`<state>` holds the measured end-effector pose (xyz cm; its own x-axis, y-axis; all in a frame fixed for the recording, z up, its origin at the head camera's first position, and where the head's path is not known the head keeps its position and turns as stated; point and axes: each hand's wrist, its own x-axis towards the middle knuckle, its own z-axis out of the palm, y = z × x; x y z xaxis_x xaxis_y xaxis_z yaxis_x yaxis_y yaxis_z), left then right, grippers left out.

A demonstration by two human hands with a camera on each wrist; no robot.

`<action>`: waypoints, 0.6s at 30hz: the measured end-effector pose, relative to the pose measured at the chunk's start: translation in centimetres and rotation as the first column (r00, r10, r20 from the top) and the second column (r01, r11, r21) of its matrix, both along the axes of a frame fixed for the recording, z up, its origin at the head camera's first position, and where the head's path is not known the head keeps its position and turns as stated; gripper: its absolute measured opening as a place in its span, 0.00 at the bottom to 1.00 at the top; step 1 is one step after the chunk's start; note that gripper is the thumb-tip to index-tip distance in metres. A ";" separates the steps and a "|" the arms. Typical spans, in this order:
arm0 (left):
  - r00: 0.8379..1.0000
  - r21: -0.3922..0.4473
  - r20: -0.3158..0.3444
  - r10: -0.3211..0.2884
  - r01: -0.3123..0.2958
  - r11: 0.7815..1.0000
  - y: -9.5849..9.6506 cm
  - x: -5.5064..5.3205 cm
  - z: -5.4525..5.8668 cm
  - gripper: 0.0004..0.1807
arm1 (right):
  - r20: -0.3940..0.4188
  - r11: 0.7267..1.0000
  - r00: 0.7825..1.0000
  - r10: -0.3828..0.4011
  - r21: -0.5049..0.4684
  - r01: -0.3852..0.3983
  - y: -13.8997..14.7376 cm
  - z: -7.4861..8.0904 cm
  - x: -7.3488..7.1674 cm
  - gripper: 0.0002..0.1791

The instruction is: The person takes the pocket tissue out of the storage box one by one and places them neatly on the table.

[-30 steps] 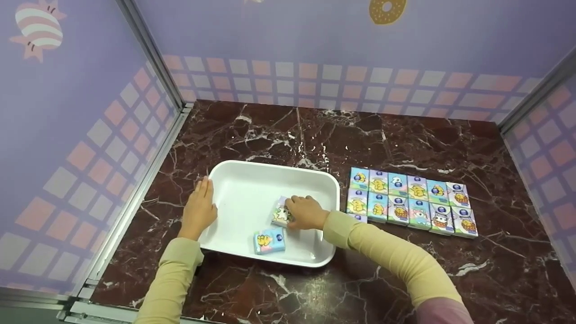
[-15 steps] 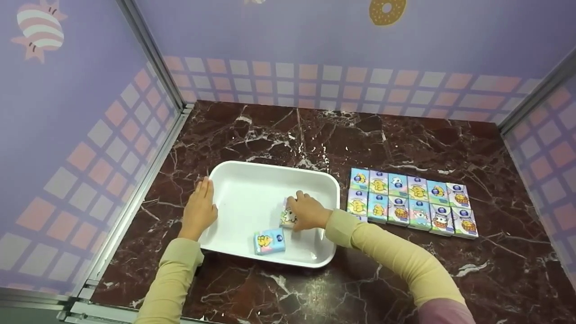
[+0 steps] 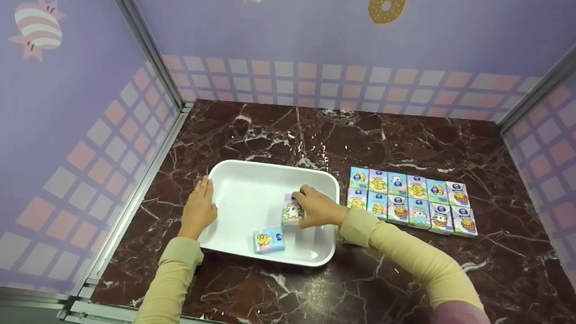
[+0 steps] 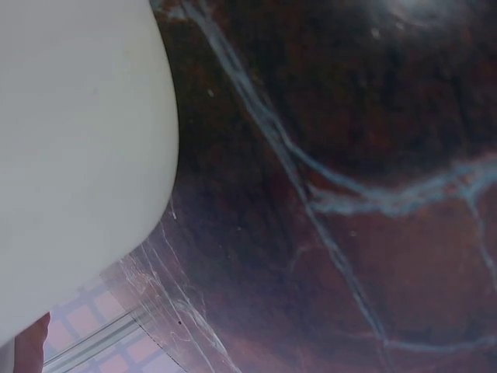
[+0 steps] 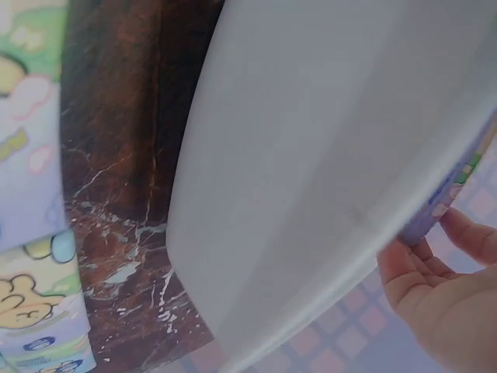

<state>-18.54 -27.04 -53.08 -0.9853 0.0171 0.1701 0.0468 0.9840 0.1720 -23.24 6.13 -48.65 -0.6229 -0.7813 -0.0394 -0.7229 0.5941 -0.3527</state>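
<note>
My right hand [image 3: 320, 208] pinches a small lilac tissue pack [image 3: 291, 210] with a white cartoon animal, over the right half of a white tray [image 3: 245, 198]. In the right wrist view, the thumb and fingers of this hand [image 5: 443, 299] grip the edge of the pack [image 5: 450, 190], partly hidden by the tray wall [image 5: 295, 155]. A blue tissue pack [image 3: 269, 240] lies on the tray floor near the front wall. My left hand [image 3: 198, 211] rests with straight fingers along the tray's left rim. A bit of that hand [image 4: 31, 346] shows in the left wrist view.
Right of the tray, two rows of tissue packs [image 3: 418, 211] lie side by side on the dark marbled table [image 3: 279, 130]. Purple panels [image 3: 315, 36] with metal frame strips [image 3: 148, 54] enclose the left, back and right sides.
My right hand has shifted right inside the tray, bringing the lilac tissue pack with it, which now looks slightly raised. The left hand and the blue pack have stayed put.
</note>
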 end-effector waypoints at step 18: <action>1.000 -0.019 -0.001 -0.015 0.015 1.000 0.0 0.0 0.0 0.37 | -0.078 0.980 0.996 -0.053 -0.195 0.037 5.5 2.0 0.2 0.40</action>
<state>-18.55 -27.06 -53.10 -0.9847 0.0355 0.1708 0.0620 0.9863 0.1527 -23.03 11.68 -46.61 -0.6524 -0.7403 0.1623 -0.7283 0.5532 -0.4043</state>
